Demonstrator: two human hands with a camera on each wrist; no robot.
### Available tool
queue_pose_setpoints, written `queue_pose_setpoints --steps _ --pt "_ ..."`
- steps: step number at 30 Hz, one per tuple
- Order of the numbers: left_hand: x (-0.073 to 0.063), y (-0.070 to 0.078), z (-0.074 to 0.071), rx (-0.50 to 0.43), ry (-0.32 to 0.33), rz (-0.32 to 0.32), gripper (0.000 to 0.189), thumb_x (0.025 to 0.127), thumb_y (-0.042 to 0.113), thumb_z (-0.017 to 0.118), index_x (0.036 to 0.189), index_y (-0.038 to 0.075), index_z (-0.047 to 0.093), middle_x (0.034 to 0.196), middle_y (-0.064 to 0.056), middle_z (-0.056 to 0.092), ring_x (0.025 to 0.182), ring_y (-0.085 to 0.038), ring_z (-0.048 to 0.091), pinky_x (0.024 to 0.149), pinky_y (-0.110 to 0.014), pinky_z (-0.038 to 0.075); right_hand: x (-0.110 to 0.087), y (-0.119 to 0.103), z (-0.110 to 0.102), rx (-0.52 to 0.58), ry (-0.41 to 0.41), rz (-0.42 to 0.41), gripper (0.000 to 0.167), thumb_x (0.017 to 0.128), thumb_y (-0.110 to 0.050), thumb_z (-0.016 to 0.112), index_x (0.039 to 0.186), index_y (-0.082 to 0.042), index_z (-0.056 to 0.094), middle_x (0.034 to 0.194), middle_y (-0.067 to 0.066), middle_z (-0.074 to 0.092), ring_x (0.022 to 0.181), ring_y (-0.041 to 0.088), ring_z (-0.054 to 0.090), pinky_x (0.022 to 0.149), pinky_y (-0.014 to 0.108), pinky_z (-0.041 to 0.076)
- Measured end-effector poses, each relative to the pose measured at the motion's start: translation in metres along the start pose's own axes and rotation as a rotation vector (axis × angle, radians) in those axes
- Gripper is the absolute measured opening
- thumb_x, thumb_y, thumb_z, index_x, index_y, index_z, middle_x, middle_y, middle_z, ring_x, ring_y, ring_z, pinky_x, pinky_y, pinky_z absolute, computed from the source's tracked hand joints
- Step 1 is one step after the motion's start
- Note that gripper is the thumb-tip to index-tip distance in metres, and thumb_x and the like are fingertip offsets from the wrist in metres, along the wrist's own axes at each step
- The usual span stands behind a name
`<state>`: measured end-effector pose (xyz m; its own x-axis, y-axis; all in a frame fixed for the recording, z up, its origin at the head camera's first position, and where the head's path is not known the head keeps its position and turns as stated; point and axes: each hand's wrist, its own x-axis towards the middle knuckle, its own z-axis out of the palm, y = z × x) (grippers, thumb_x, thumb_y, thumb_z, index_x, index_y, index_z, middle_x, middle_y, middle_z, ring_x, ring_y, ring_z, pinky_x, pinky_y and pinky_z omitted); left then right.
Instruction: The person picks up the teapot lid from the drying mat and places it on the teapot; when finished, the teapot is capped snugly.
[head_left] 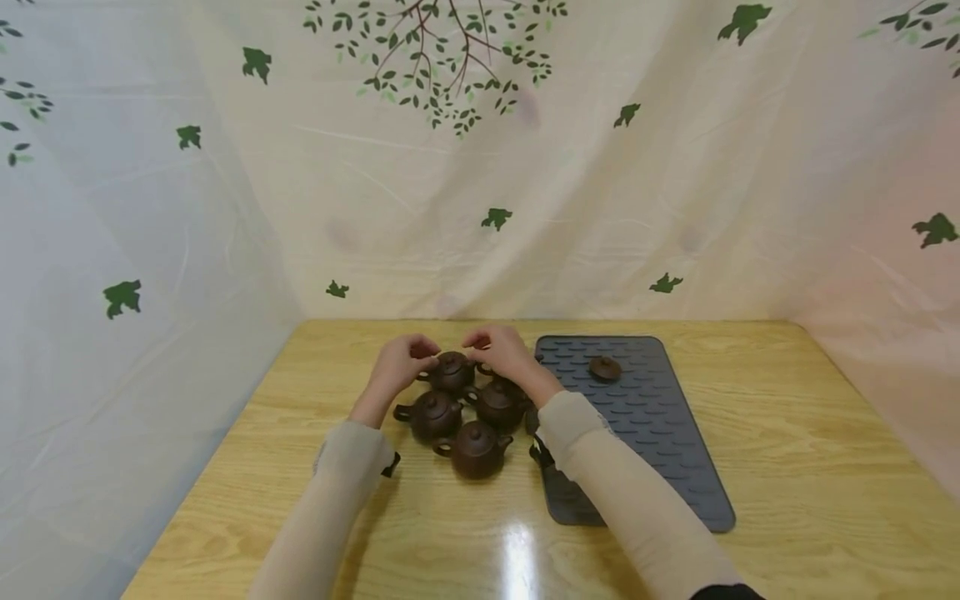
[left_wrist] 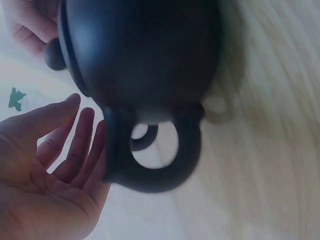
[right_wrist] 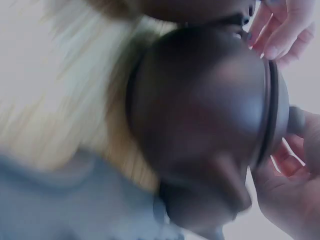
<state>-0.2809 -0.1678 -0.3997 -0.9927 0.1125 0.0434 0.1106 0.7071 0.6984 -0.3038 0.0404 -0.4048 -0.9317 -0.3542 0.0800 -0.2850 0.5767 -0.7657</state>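
Several dark brown teapots stand close together on the wooden table, among them a back teapot (head_left: 452, 374), a left teapot (head_left: 433, 418), a right teapot (head_left: 498, 404) and a front teapot (head_left: 477, 452). My left hand (head_left: 402, 364) is at the left side of the back teapot, fingers loosely bent. In the left wrist view, a teapot handle (left_wrist: 155, 184) hides part of its fingers. Across from it, my right hand (head_left: 507, 357) hovers at the back teapot's right, fingers bent with a gap to the thumb. A large teapot (right_wrist: 210, 100) covers part of that hand in the right wrist view.
A grey ridged mat (head_left: 645, 433) lies right of the teapots, partly under my right forearm. On its far part sits a small brown knobbed lid (head_left: 604, 369). A pale curtain (head_left: 420, 250) with leaf prints hangs behind the table (head_left: 787, 433).
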Motion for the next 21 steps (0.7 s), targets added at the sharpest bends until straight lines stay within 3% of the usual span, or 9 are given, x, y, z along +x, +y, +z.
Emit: queue_pose_setpoints --steps 7,14,21 --pt "0.003 0.014 0.007 -0.001 -0.031 0.035 0.016 0.094 0.017 0.069 0.109 0.01 0.071 0.113 -0.011 0.072 0.107 -0.028 0.067 0.086 -0.042 0.056 -0.013 0.024 -0.029 -0.01 0.048 -0.008 0.022 0.097 -0.016 0.066 0.116 -0.006 0.071 0.117 0.013 0.071 0.113 0.03 0.066 0.093 0.045 0.055" --pt "0.013 0.023 0.018 0.033 -0.053 0.136 0.017 0.093 0.016 0.071 0.107 0.008 0.073 0.112 -0.01 0.074 0.11 -0.029 0.067 0.096 -0.045 0.053 -0.038 0.051 -0.064 -0.012 0.1 0.046 0.027 0.098 -0.016 0.065 0.121 -0.003 0.068 0.122 0.017 0.068 0.114 0.034 0.064 0.094 0.049 0.054" --pt "0.019 0.028 0.027 0.002 -0.101 0.157 0.016 0.093 0.018 0.07 0.106 0.008 0.073 0.115 -0.009 0.074 0.115 -0.028 0.066 0.1 -0.044 0.052 -0.06 0.083 -0.093 -0.048 0.166 0.095 0.028 0.098 -0.018 0.065 0.12 -0.001 0.067 0.121 0.02 0.068 0.115 0.037 0.063 0.095 0.052 0.052"
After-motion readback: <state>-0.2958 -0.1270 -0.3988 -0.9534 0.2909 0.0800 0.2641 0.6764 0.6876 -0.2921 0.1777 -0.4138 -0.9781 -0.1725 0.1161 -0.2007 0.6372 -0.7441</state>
